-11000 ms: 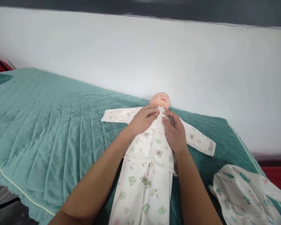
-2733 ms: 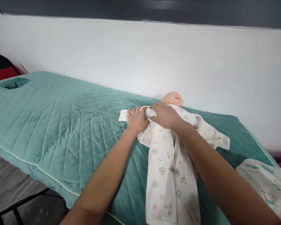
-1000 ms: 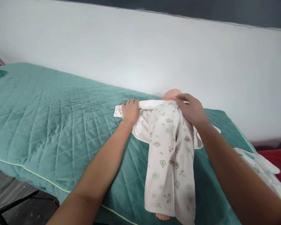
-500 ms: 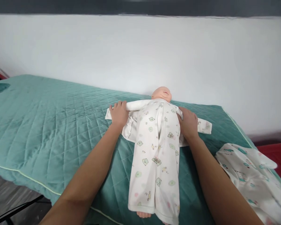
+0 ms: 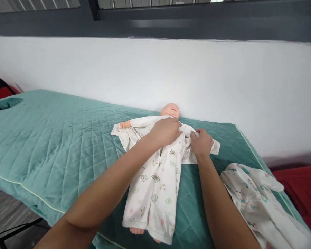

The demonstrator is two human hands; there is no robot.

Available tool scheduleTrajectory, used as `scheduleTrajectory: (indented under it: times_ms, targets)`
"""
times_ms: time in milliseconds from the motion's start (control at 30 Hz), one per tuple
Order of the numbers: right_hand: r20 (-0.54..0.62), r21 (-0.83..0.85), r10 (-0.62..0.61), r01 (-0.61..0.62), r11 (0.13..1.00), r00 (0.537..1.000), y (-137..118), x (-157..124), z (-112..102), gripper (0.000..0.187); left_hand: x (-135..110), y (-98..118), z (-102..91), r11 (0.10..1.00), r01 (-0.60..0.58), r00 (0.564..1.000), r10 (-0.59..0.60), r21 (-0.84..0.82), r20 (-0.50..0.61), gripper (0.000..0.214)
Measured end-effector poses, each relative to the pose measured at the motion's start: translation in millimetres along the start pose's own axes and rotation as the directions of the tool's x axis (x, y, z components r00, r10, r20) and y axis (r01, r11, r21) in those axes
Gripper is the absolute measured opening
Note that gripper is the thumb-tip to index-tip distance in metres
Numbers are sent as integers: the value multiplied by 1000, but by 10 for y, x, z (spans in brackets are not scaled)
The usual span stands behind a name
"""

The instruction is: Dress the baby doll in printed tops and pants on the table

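Observation:
A baby doll (image 5: 171, 110) lies on its back on a teal quilted table (image 5: 54, 138), head toward the white wall. It wears white printed trousers (image 5: 152, 193) and an unbuttoned white printed top (image 5: 124, 133) spread beneath it. My left hand (image 5: 166, 131) rests on the doll's chest, fingers curled over the cloth. My right hand (image 5: 202, 143) pinches the top's cloth at the doll's far side. The doll's bare hand (image 5: 122, 125) shows at the left sleeve end, and its feet poke out of the trouser legs.
A second white printed garment (image 5: 251, 193) lies crumpled at the table's right end. A round face hole (image 5: 6, 103) is at the table's far left. Red upholstery (image 5: 298, 186) stands right of the table. A dark window frame (image 5: 155, 20) runs above the wall.
My left hand has moved from the doll's left sleeve onto its chest. My right hand has closed on the top's cloth at the doll's side. The doll's arm now shows outside the spread top.

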State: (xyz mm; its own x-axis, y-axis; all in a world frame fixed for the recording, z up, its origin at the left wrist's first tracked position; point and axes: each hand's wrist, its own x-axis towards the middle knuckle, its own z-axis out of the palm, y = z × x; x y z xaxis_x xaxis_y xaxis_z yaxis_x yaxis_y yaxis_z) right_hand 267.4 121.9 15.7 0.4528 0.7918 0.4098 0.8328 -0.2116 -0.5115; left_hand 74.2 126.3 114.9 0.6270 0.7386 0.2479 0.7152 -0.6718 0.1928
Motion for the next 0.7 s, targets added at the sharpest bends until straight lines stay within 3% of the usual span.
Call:
scheduleTrajectory:
  times_ms: [100,167,433,700]
  targets:
    - [35,21,54,-55,998,998,7,20,-11,28,382,301,-15,977,-28,955,-37,213,294,23]
    - [58,19,87,-88,996,995,3,33,-19,26,575,417,45,968,-37,913,-69,249,403,26]
    - [107,8,91,-93,996,990,-24,29,-23,22,894,525,497,950,2,910,-132,314,394,46]
    - [85,45,261,-265,963,962,84,95,-112,21,1132,325,337,933,-20,906,-135,359,401,45]
